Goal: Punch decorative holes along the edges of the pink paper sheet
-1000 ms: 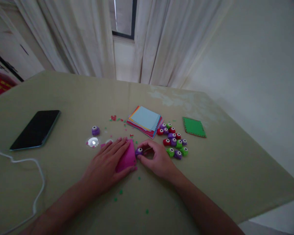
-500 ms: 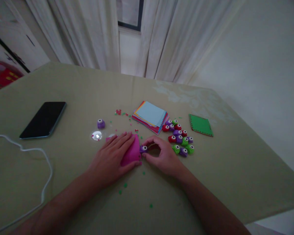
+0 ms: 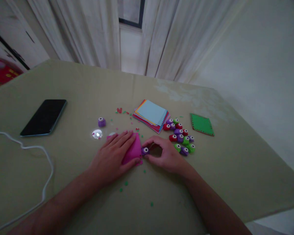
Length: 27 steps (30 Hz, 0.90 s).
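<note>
Pink paper edge meets purple punch, right hand gripping.

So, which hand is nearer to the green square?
The right hand; the green square lies beyond it to the right. The left hand rests on pink paper, farther away.

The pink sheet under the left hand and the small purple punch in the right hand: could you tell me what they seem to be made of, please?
The pink sheet looks like thin matte paper: it lies flat under the left hand, with crisp straight edges. The purple punch, pinched by the right hand, looks like moulded plastic with a slight sheen; its pale round top could be plastic or metal, too small to tell.
</note>
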{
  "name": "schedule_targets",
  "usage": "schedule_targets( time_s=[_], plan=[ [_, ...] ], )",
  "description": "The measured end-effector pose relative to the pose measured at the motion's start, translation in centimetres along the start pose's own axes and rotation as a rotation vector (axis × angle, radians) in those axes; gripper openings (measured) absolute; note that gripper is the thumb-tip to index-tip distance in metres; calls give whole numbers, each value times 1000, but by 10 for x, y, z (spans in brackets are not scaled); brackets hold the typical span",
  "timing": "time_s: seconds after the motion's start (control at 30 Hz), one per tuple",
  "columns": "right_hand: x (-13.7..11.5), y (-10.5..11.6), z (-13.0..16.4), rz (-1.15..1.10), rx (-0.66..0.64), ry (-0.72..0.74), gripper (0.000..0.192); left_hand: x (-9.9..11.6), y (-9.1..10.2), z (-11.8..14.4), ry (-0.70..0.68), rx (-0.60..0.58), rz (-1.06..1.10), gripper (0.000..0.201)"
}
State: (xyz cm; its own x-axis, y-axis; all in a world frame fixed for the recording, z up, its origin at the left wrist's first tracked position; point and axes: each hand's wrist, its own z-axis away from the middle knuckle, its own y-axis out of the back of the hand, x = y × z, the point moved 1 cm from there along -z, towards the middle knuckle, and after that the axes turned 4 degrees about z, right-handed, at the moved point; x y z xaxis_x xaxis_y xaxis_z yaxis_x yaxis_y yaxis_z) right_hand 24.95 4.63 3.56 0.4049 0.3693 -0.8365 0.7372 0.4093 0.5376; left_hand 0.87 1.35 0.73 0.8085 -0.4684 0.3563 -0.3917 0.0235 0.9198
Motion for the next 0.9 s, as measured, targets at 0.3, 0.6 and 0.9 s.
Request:
schedule_targets(
  time_s=[0.3, 0.6, 0.9],
  plan=[
    [0, -1, 0, 15, -5, 6, 30, 1, -1, 1, 1, -3, -21, 71],
    [-1, 0, -2, -38, -42, -26, 22, 0, -1, 1, -1, -15, 0, 67],
    [-2, 0, -5, 1, -28, 46, 16, 0, 2, 4, -41, -15, 42, 87]
  ],
)
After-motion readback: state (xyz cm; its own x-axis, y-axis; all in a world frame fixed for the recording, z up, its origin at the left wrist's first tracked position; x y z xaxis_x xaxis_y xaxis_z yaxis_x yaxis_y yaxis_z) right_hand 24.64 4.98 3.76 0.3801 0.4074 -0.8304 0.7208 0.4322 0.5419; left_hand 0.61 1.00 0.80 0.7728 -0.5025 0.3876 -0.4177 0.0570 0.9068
